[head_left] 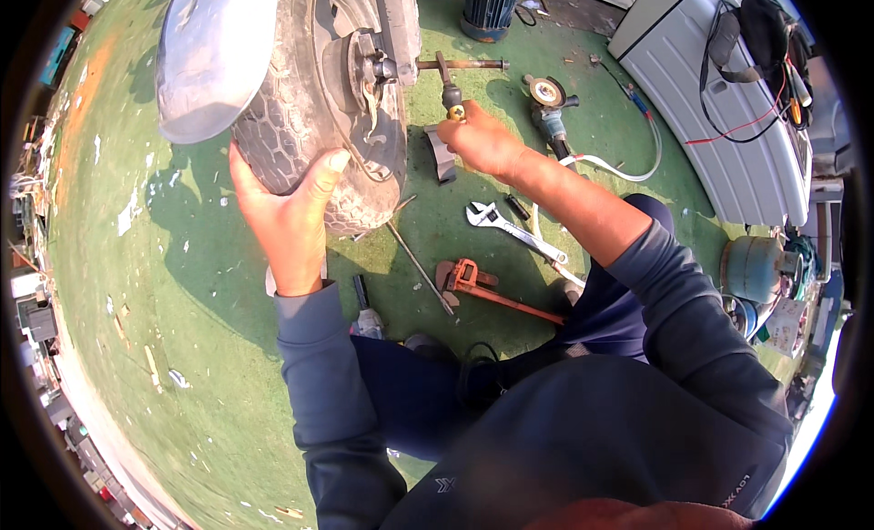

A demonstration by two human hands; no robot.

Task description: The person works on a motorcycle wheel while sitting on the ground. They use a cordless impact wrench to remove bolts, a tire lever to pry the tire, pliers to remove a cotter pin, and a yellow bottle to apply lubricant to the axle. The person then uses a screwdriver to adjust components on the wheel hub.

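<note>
My left hand (289, 202) grips the lower side of a worn wheel's tyre (282, 120), thumb on one side and the fingers partly hidden round the other. A silver curved fender (218, 56) covers the tyre's left part. In my closed right hand (482, 143) is a hand tool with a black and yellow handle (453, 97). Its narrow dark metal end touches or overlaps a long axle bolt (478, 65) sticking out right of the wheel hub (369, 66); which, I cannot tell. Below that hand lies a curved dark metal piece (441, 157).
An adjustable wrench (510, 228), an orange pipe wrench (496, 291) and a thin metal rod (419, 268) lie on the green floor before me. An angle grinder (550, 116) with a pale hose is farther right. Beyond stand a blue motor (489, 15), a grey panel (683, 84) and a gas cylinder (756, 268).
</note>
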